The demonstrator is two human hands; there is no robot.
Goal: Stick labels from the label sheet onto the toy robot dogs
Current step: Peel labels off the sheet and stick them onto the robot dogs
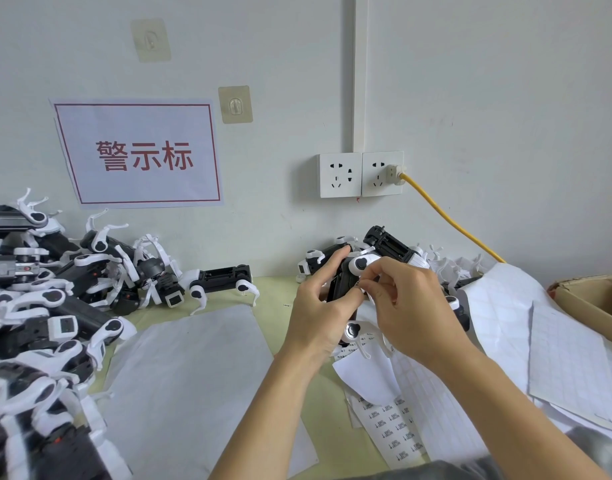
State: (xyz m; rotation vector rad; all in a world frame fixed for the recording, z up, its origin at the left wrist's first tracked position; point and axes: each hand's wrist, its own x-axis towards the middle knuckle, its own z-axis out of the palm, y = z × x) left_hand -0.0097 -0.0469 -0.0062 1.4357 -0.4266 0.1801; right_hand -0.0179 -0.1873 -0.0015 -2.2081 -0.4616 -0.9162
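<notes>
Spreading under everything, pale yellow-green tabletop [278, 289], with all places here given relative to the black-and-white plastic toy robot dog [349, 289] being held up near its middle.

Lying heaped far to the left of that dog, a big pile of black-and-white toy robot dogs [55, 299]. Resting below and to its left, a large blank white backing sheet [193, 382]. Spreading to its right, crumpled used white label sheets [505, 306]. Lying just below it, partly under the wrists, a white label sheet with small printed black labels [394, 431].

Gripping the dog's black body from the left, left hand [318, 313], fingers curled round it. Meeting the dog from the right, right hand [412, 306], fingers [370, 284] pinching something small and white against the body; too small to tell.
</notes>
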